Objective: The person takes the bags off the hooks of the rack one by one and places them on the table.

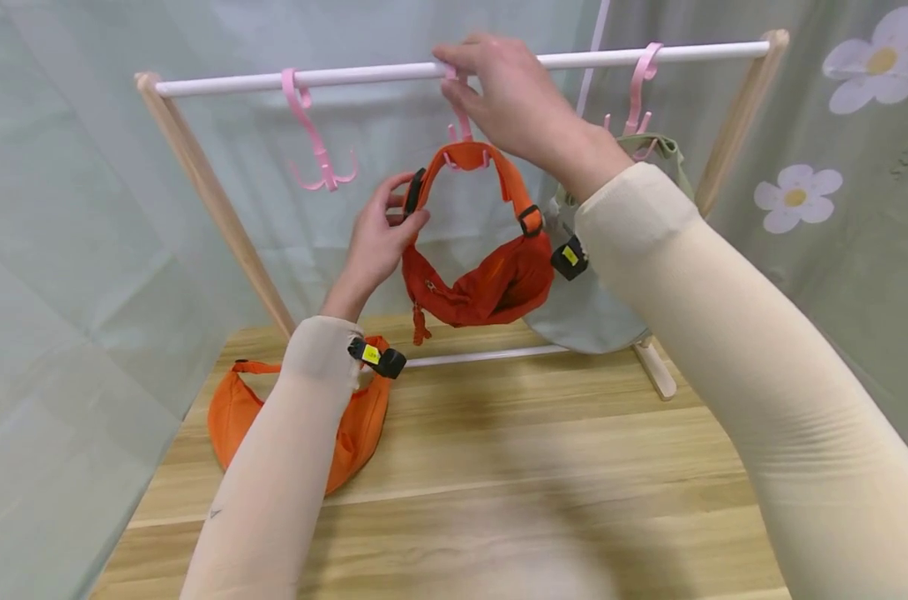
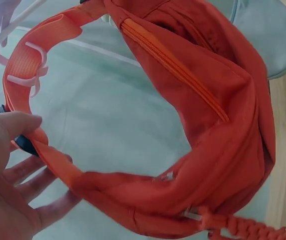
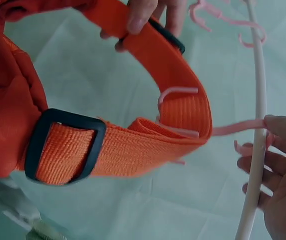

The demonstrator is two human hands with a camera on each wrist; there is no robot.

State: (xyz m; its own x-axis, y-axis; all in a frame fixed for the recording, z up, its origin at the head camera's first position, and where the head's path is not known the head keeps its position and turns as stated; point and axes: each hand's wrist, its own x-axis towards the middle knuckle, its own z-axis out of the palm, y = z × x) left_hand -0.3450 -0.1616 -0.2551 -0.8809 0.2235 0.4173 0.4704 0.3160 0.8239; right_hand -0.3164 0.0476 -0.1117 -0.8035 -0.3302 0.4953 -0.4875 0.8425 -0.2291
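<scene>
A red-orange waist bag [image 1: 491, 292] hangs by its orange strap [image 3: 132, 152] from the prongs of the middle pink hook [image 1: 463, 125]. At the left side of the loop, my left hand [image 1: 379, 237] pinches the strap beside a black buckle [image 2: 26, 145], thumb on one face and fingers behind. My right hand [image 1: 510, 96] is up at the white rod [image 1: 371, 74], where its thumb and fingers pinch the top of that hook, as the right wrist view shows. A braided zipper pull [image 1: 420, 325] dangles beneath the bag.
Another orange bag [image 1: 364, 433] lies on the wooden table [image 1: 499, 475], partly behind my left forearm. An unused pink hook [image 1: 321, 158] hangs at left; a grey-green bag [image 1: 596, 312] hangs from the right hook [image 1: 637, 92]. Wooden posts [image 1: 222, 208] support the rod.
</scene>
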